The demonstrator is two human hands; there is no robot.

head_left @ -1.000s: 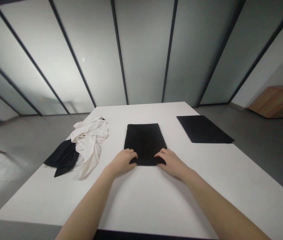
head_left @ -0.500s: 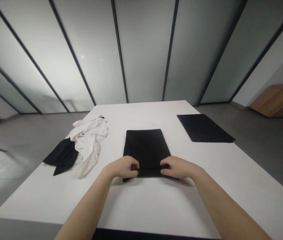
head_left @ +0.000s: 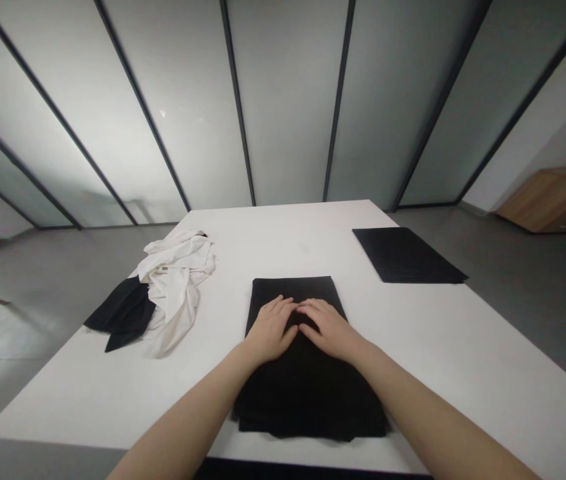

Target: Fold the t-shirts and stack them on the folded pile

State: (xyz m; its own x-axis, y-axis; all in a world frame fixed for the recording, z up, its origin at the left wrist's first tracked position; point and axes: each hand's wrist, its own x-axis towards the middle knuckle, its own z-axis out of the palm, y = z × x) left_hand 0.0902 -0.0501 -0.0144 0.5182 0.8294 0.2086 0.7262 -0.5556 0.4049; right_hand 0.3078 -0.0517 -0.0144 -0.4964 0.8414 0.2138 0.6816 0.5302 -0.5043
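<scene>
A black cloth (head_left: 307, 390), folded flat into a long rectangle, lies in front of me with its near edge close to the table's front. My left hand (head_left: 273, 328) rests palm down on the upper half of it, fingers stretched out. Beside it, my right hand (head_left: 327, 328) lies flat on the same fabric, its fingertips touching or nearly touching those of the left. Neither hand grips anything. The cloth's near end is slightly uneven, and my hands and forearms cover parts of its middle and sides.
On the white table's (head_left: 463, 373) left side lies a crumpled white cloth (head_left: 177, 267) against a loose black cloth (head_left: 125, 313). A flat, folded black cloth (head_left: 407, 257) sits by the right edge. Frosted glass panels (head_left: 287, 100) stand behind; a wooden cabinet (head_left: 553, 200) is far right.
Both hands have let go of the near folded edge and moved inward and forward onto the cloth's top. The black cloth now stretches longer toward me, its near part laid out flat.
</scene>
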